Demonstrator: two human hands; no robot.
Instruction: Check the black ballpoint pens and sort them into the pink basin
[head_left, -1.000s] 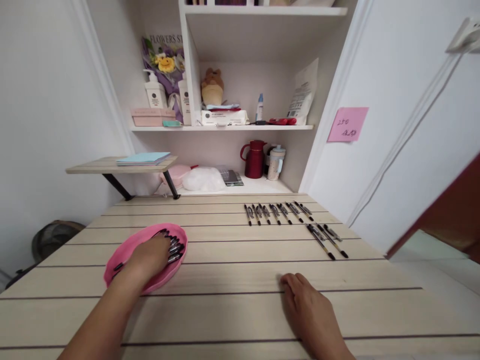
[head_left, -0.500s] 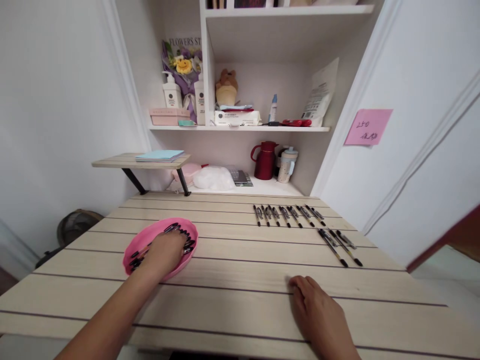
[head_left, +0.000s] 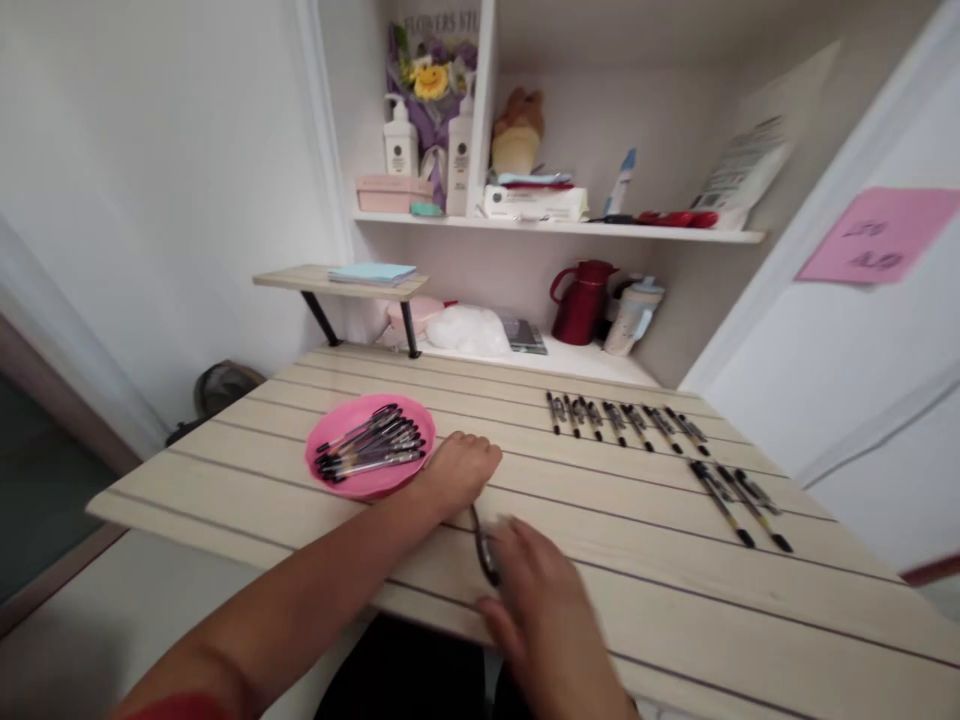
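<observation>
My left hand [head_left: 459, 470] is closed over the table just right of the pink bowl [head_left: 319, 425]. A dark pen [head_left: 486, 552] sticks out below its fingers, its far end pointing towards me; the grip itself is hidden behind the hand. Close to that end is my right hand [head_left: 541, 610], blurred, with thumb and fingers apart on the pen's right side. Whether it touches the pen I cannot tell. Inside the bowl lies a heap of black-capped pens [head_left: 386, 440].
Several pens [head_left: 621, 425] lie side by side in a row at the table's back right. A shorter group of pens [head_left: 739, 505] lies nearer on the right. Behind stand a small raised shelf [head_left: 341, 280], a red jug [head_left: 583, 303] and a pale cup [head_left: 634, 318].
My left hand has left the bowl and moved right with a pen. My right hand has come left towards it and its fingers have spread. The camera view has turned and shifted.
</observation>
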